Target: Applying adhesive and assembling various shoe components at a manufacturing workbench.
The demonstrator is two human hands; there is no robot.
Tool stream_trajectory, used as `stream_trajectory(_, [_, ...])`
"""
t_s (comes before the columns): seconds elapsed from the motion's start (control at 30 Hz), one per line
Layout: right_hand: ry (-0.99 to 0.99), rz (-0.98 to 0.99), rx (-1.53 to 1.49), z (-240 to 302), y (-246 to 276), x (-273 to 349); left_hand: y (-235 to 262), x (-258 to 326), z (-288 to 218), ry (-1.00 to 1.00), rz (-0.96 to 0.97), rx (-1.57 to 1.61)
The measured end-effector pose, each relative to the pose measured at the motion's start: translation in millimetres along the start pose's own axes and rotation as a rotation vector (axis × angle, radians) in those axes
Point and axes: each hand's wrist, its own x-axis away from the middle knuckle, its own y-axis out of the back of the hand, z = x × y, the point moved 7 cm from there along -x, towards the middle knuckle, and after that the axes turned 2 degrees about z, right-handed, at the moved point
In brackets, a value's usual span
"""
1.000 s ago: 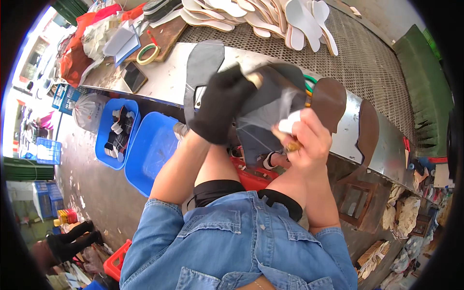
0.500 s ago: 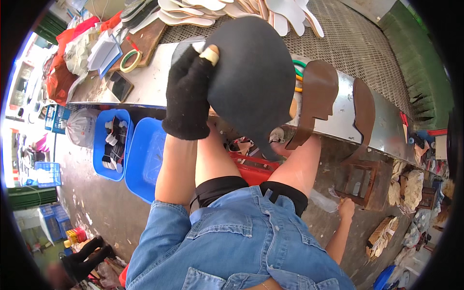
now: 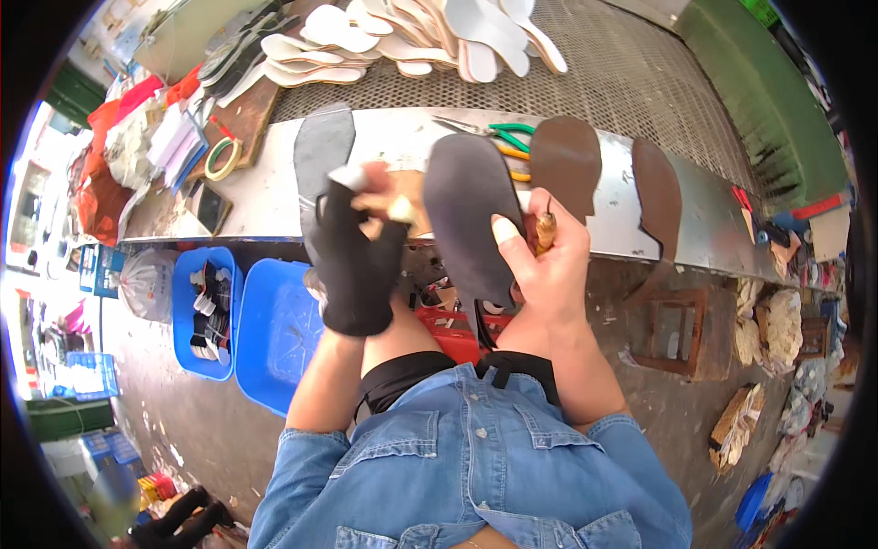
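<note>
My right hand (image 3: 556, 252) is closed on a dark grey, sole-shaped shoe piece (image 3: 465, 206), held upright over the table's front edge with the thumb on its face. A wooden-handled tool (image 3: 546, 232) is also in that hand; its working end is hidden. Left of the piece, my left hand (image 3: 358, 252) wears a black fingerless glove with pale wraps on the fingertips. Its fingers are blurred but look apart, with nothing seen between them. Two brown sole-shaped pieces, one (image 3: 564, 165) near the hand and one (image 3: 657, 197) farther right, lie on the metal tabletop.
Pliers with green and orange handles (image 3: 512, 137) and a grey sole-shaped piece (image 3: 325, 146) lie on the table. White insoles (image 3: 466, 46) are piled on mesh behind. Tape (image 3: 222, 159) and a phone (image 3: 208, 206) sit left. Blue bins (image 3: 279, 320) and a wooden stool (image 3: 681, 334) stand below.
My right hand has come up from the lower right, where it had clear film, and now grips the dark piece. My left hand has let go of it; the piece is lower.
</note>
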Motion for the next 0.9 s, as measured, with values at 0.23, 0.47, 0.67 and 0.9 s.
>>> stream_trajectory(0.23, [0.115,0.195,-0.131,15,-27,6,-19,15,2,0.207,0.116,0.415])
stream_trajectory(0.47, [0.266,-0.034,0.238,21,-20,-3,-27,12,12,0.199,0.071,0.357])
stream_trajectory(0.67, [0.3,-0.039,0.373,25,-19,4,-29,14,5,0.18,0.093,0.399])
stream_trajectory(0.9, [0.325,-0.058,0.084,18,-22,1,-37,17,6,0.317,0.302,0.55])
